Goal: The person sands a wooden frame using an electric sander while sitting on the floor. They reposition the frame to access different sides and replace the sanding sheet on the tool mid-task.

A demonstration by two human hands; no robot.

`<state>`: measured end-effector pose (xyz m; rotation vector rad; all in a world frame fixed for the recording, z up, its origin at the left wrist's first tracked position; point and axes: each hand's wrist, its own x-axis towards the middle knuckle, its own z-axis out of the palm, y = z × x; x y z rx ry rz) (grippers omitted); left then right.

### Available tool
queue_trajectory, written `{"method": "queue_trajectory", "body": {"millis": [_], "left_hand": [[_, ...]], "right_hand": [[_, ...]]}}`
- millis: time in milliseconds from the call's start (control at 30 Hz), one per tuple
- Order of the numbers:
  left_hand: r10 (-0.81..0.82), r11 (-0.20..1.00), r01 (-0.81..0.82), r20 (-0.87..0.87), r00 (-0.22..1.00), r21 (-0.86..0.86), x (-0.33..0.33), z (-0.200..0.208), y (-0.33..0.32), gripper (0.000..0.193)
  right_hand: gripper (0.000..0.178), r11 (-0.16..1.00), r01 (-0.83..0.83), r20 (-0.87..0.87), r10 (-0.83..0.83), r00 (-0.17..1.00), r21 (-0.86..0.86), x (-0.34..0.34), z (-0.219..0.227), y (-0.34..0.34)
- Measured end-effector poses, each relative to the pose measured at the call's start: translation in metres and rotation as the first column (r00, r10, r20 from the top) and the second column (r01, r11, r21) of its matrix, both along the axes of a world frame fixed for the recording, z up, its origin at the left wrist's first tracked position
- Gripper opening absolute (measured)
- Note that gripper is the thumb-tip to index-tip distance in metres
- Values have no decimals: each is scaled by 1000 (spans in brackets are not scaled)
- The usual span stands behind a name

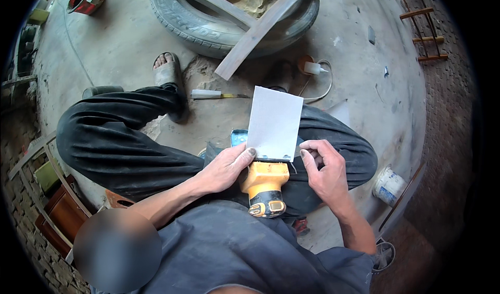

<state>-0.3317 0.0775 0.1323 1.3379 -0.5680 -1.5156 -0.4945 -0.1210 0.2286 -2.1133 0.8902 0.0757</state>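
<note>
A yellow and black power sander (266, 179) lies upright in my lap, its body toward me. A white sheet, apparently sandpaper (275, 122), stretches away from the sander's flat base, its near edge at the metal clamp. My left hand (229, 166) grips the sheet's near left corner against the sander, thumb on top and fingers hidden beneath. My right hand (325, 171) hovers just right of the sheet, fingers loosely curled and thumb apart from the index finger, with nothing visible between them. A thin wire lever (294, 167) sticks out by the clamp.
Ahead lies a large tyre (208, 33) with wooden slats (265, 31) across it. A brush or scraper (219, 94) and a white bottle (314, 68) rest on the floor. A red-stained bucket (86, 0) stands far left; a white bucket (389, 185) is at the right.
</note>
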Motion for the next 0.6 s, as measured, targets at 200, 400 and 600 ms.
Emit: {"method": "queue_trajectory", "body": {"millis": [200,400,600], "left_hand": [[-61,996,63,-31,998,66,3,1,0,48],[-17,999,20,-73,997,44,3,-1,5,47],[-13,1000,14,-131,991,11,7,1,13,49]], "right_hand": [[36,842,233,-77,-224,971,487,-38,-33,8],[56,245,232,-125,-386,914,941,-42,-53,21],[63,312,130,-52,-247,968,941,-50,-63,16]]}}
